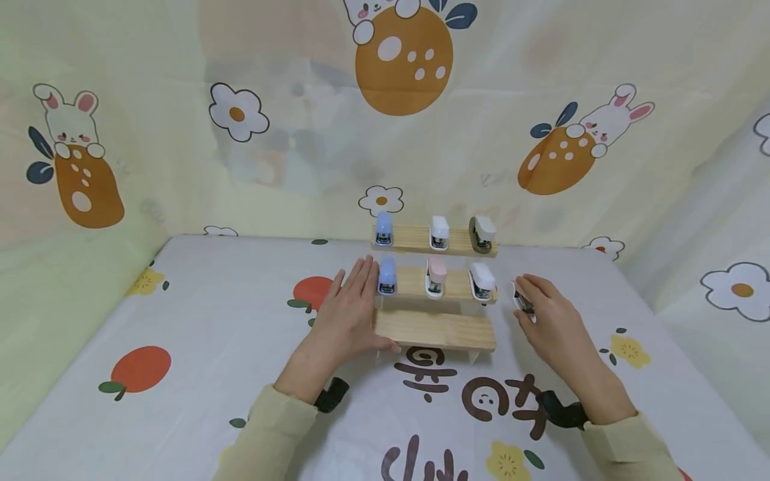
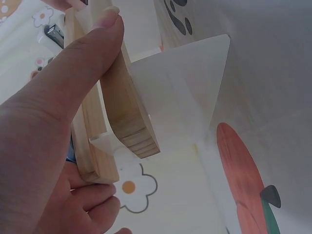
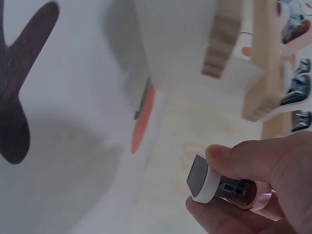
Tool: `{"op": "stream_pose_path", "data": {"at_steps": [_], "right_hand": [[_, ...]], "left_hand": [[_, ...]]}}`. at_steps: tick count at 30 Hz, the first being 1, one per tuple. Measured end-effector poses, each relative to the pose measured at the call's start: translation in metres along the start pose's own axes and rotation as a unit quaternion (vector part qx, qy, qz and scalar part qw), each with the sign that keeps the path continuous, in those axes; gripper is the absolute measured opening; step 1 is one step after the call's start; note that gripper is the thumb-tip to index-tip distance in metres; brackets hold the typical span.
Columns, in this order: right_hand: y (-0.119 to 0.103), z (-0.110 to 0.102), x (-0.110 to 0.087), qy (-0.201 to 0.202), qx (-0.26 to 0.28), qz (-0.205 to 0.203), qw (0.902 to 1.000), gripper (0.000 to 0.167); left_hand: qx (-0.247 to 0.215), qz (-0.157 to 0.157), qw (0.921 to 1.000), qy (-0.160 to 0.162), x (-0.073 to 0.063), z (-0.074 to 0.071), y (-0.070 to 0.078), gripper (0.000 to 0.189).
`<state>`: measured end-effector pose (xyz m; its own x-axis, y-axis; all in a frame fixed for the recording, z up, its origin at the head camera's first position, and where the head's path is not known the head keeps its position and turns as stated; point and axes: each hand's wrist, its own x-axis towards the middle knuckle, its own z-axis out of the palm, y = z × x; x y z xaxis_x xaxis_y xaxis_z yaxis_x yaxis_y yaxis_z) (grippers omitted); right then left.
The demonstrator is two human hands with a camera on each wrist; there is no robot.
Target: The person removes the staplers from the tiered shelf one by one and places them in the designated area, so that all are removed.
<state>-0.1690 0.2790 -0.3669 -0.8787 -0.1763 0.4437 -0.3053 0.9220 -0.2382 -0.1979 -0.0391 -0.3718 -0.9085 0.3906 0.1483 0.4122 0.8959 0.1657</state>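
A three-step rack of wooden boards (image 1: 434,329) on pale side panels stands on the table, with small staplers on its upper two steps. My left hand (image 1: 351,314) lies along the rack's left end, fingers straight and together. Its thumb (image 2: 83,63) reaches over the front of the lowest board, and the other fingers touch the end of the board behind. Right of the rack, my right hand (image 1: 550,321) pinches a small stapler (image 3: 234,187) with a white, grey-faced base and a pinkish body. The fingers partly hide this stapler.
The middle step carries a blue stapler (image 1: 388,275), a pink stapler (image 1: 436,275) and a white stapler (image 1: 482,280). On the top step stand a blue stapler (image 1: 383,228), a white stapler (image 1: 440,232) and a grey stapler (image 1: 483,234). A printed cloth (image 1: 198,300) covers the table.
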Motion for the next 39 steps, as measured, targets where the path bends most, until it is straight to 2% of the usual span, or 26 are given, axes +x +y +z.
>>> {"op": "stream_pose_path", "data": {"at_steps": [9, 16, 26, 33, 39], "right_hand": [[0.012, 0.011, 0.011, -0.069, -0.012, 0.041, 0.9967, 0.056], [0.021, 0.017, 0.014, -0.084, -0.020, 0.052, 0.9949, 0.053], [0.035, 0.028, 0.018, -0.115, -0.023, 0.067, 0.9909, 0.053], [0.032, 0.034, 0.017, -0.162, -0.024, 0.092, 0.9822, 0.055], [0.028, 0.035, 0.016, -0.172, -0.010, 0.120, 0.9777, 0.056]], "left_hand": [[0.000, 0.003, 1.0000, 0.002, 0.003, 0.000, 0.002, 0.141], [-0.010, 0.003, 0.9999, -0.008, 0.005, 0.001, 0.003, 0.142], [-0.010, 0.001, 0.9999, 0.005, 0.004, -0.001, 0.003, 0.142], [-0.010, 0.000, 0.9999, 0.005, -0.001, 0.000, 0.001, 0.141], [-0.012, 0.001, 0.9999, 0.007, -0.002, -0.001, 0.001, 0.141]]}}
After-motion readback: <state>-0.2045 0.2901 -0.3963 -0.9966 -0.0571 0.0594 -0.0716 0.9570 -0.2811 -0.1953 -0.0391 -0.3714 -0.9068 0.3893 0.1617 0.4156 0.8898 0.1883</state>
